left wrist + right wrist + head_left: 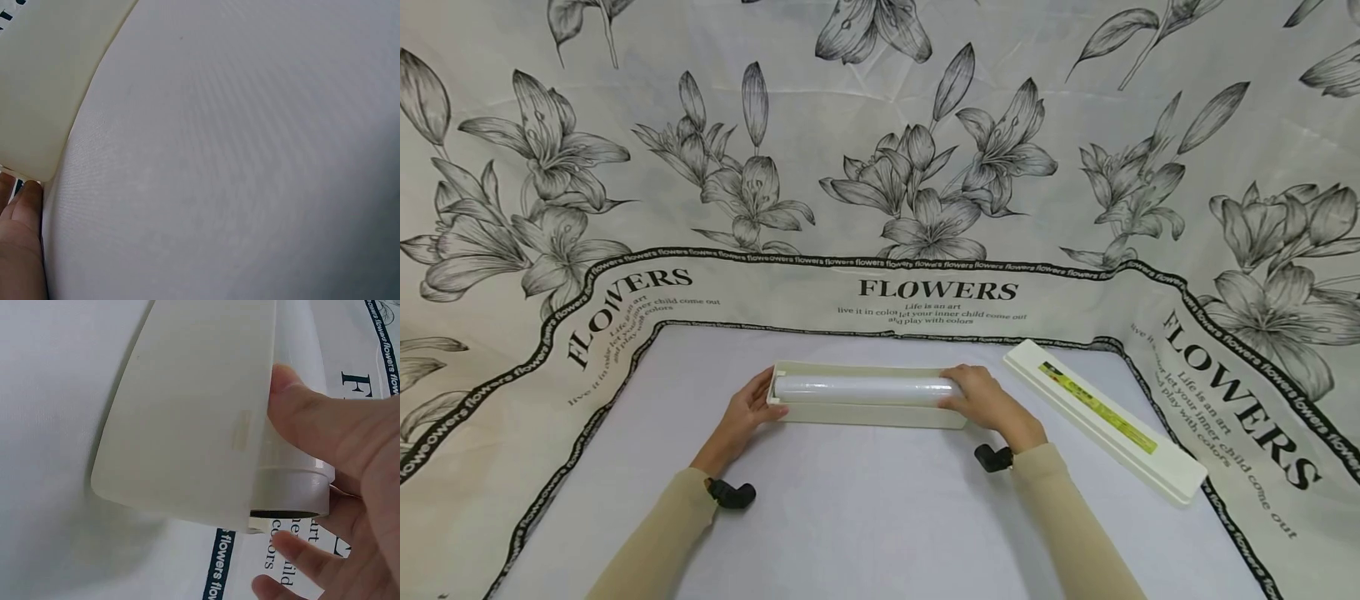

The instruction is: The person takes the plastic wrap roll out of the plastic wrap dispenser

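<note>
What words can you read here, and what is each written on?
"FLOWERS": cloth, three times.
"Life is an art live it in color let your inner child come out and play with colors": cloth, under the middle "FLOWERS".
"flowers", over and over: outer black band.
Label on lid: print too small to read.
Inner black band: any print too small to read.

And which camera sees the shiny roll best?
The head view: it shows most of the shiny roll lengthwise, with the right hand covering one end. The right wrist view shows that end close up, partly hidden; the left wrist view shows none of it.
</note>
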Motion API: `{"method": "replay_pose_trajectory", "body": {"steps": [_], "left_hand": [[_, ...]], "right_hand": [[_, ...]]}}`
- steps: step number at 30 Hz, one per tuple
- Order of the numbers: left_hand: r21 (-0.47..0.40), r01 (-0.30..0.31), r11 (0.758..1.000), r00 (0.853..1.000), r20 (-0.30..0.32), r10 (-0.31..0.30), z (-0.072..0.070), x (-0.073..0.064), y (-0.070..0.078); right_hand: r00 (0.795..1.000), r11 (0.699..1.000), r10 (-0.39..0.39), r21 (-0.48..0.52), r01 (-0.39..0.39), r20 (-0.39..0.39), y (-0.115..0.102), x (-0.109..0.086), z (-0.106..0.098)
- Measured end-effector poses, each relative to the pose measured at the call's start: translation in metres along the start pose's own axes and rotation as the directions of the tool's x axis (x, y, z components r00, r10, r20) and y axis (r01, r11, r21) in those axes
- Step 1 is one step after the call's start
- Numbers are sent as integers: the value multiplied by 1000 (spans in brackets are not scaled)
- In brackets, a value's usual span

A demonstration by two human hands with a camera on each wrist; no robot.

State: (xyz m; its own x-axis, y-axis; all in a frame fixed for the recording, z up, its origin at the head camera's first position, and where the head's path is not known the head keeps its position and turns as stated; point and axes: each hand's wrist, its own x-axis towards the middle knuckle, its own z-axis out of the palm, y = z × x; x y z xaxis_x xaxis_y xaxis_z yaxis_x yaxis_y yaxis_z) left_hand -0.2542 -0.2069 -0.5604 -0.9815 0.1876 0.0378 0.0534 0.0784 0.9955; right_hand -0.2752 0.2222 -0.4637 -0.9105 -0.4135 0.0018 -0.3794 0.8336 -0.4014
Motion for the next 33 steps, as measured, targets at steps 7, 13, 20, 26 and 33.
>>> {"method": "replay_pose_trajectory", "body": {"steps": [7,13,20,26,33], "left_hand": [[-35,-9,999,1000,2,10,-1,-1,1],[-36,-8,999,1000,2,9,-2,0,-1],[-10,-4,1000,1000,-7,4,-3,0,-1],[-9,-4,1000,1000,-7,4,-1,0,0],[-23,-5,1000,1000,-2,5,1,1,-1]], "right_hand": [[999,1000,-18,20,19,-33,-14,0,-9],[999,996,-36,80,38,-18,-16,-3,-11],[998,995,-60,74,61,-16,-20,-6,-11],[999,998,-51,36,51,7,-24,-7,-11],[1000,999,-21,36,21,12,-28,-8,-8]]}}
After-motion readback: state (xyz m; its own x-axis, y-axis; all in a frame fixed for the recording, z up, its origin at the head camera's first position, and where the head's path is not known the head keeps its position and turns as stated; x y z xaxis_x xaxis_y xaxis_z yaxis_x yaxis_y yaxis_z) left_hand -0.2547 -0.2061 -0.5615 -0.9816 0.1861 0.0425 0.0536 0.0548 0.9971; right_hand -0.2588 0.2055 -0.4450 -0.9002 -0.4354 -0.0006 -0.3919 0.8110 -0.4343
